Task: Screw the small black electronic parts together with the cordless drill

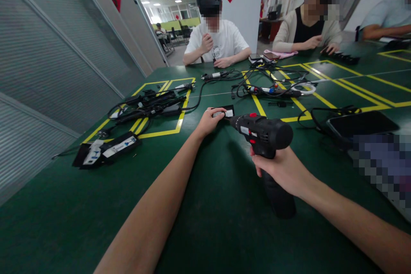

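Two bare hands at work over a dark green surface (pixel 205 227) marked out with yellow tape (pixel 180 126).

1. Right hand (pixel 284 171). Fingers (pixel 257 159) closed fully round the handle of a black cordless drill (pixel 265 135) (red buttons on top and side). The drill is held up off the surface, with its nose pointing away and to the left and its battery foot hanging low on the near side.

2. Left hand (pixel 208 122). The arm is stretched forward, and the fingers (pixel 215 114) are curled down and closed on the left end of a small black piece (pixel 228 111) with a white label. The piece lies flat on the surface, near the middle and between two taped rectangles. The drill's tip sits right at the piece's right edge; whether the two touch cannot be told.

3. Left side. A tangle of black tools and cables (pixel 150 103) lies across a taped rectangle. Nearer, two flat black packets (pixel 107 149) with white labels lie side by side, well apart from both hands.

4. Far middle. More cables (pixel 266 83) lie in loose loops, with a white ring (pixel 303 89) among them.

5. Right side. A dark flat screen (pixel 362 123) lies face up, with a cable looped just beside it.

6. Far edge, seated. A person in a white T-shirt (pixel 218 40) has one hand raised to the chest and the other on the surface. A person in a pale cardigan (pixel 308 30) has both hands near a pink cloth (pixel 279 54). A third person's arm (pixel 385 30) shows at the far right.
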Tool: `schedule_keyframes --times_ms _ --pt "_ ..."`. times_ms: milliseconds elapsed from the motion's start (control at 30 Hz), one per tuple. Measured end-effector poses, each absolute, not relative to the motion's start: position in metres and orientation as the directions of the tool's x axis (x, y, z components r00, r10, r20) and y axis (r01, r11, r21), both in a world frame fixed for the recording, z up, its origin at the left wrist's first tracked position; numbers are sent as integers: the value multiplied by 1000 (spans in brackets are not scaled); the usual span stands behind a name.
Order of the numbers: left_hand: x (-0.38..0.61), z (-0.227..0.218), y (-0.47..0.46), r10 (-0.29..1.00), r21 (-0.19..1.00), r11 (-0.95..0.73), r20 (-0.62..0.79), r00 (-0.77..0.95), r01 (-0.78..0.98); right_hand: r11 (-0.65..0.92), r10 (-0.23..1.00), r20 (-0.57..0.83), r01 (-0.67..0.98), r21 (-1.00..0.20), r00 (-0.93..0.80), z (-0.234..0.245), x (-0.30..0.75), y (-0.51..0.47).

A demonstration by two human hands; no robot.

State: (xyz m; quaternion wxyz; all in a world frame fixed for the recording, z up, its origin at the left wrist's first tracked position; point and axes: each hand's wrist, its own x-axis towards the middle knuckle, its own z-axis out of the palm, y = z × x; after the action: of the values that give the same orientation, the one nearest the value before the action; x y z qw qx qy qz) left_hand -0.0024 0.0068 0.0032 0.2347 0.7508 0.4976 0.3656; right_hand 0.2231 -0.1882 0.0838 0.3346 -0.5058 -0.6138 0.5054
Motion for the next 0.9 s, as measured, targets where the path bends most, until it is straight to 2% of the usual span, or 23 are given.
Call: schedule_keyframes --times_ms 333,900 --pt "-4 6 9 922 732 -386 303 240 562 -61 959 -118 217 -974 -259 82 223 -188" --pt "-5 6 9 904 694 -426 351 243 580 -40 954 -86 160 -986 -286 77 224 -186"
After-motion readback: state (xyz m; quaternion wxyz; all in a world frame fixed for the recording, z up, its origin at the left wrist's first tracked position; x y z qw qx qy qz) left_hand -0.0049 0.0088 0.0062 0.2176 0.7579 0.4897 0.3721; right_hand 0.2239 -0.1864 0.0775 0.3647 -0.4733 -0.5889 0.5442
